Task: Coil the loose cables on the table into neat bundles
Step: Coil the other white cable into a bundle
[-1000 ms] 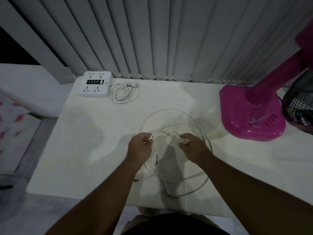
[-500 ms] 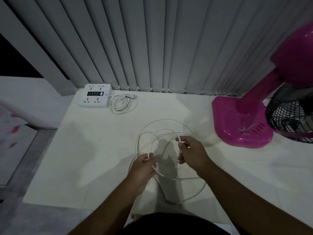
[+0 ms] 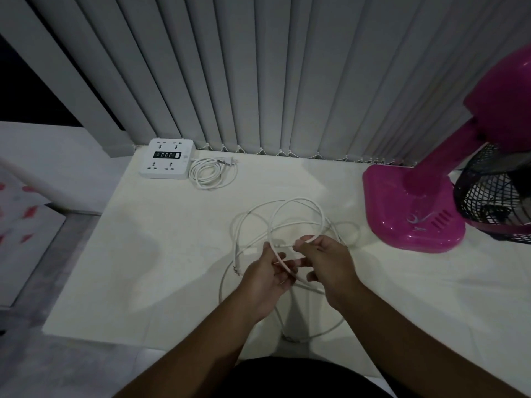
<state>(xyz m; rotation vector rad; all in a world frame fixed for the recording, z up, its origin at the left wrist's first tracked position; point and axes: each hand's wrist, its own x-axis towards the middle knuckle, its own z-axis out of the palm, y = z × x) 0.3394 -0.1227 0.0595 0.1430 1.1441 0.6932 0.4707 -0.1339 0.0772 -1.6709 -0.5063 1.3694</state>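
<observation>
A long white cable (image 3: 298, 201) lies in loose overlapping loops on the white table (image 3: 161, 254), in front of me at the middle. My left hand (image 3: 267, 278) is palm up with its fingers curled around strands of this cable. My right hand (image 3: 330, 265) pinches another strand between thumb and forefinger, just to the right of the left hand, almost touching it. Part of the cable trails toward the near table edge under my forearms. A second white cable (image 3: 211, 172) sits coiled at the back left.
A white power strip (image 3: 166, 158) stands at the back left corner beside the coiled cable. A pink fan base (image 3: 413, 208) and its black mesh guard (image 3: 494, 202) fill the right side. Grey vertical blinds (image 3: 258, 76) hang behind the table. The floor drops off at the left.
My hands have come together over the middle of the loops. The left hand has turned palm up around the strands, and the loops have shifted and bunched closer.
</observation>
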